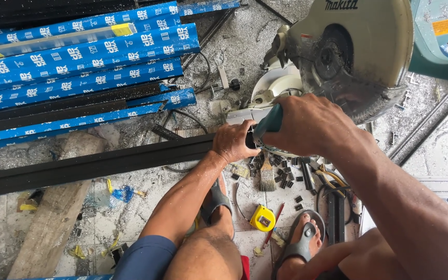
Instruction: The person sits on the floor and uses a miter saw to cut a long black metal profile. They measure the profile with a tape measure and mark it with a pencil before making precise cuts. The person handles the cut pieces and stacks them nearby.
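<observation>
My left hand (pixel 234 141) grips the end of a long black metal profile (pixel 89 165) that runs left across the floor, pressing it against the base of a mitre saw (pixel 278 85). My right hand (pixel 307 124) is closed around the saw's teal handle (pixel 269 123), just above the left hand. The round blade guard (pixel 356 49) sits over the cut point, and the blade itself is mostly hidden. Metal dust covers both hands.
A stack of blue-wrapped profiles (pixel 79 62) lies at upper left. A wooden plank (pixel 53 218), a yellow tape measure (pixel 263 218), a paintbrush (pixel 267 176), a red pencil (pixel 274 223), several black offcuts (pixel 286 179) and cables lie on the shaving-strewn floor by my sandalled feet (pixel 299 243).
</observation>
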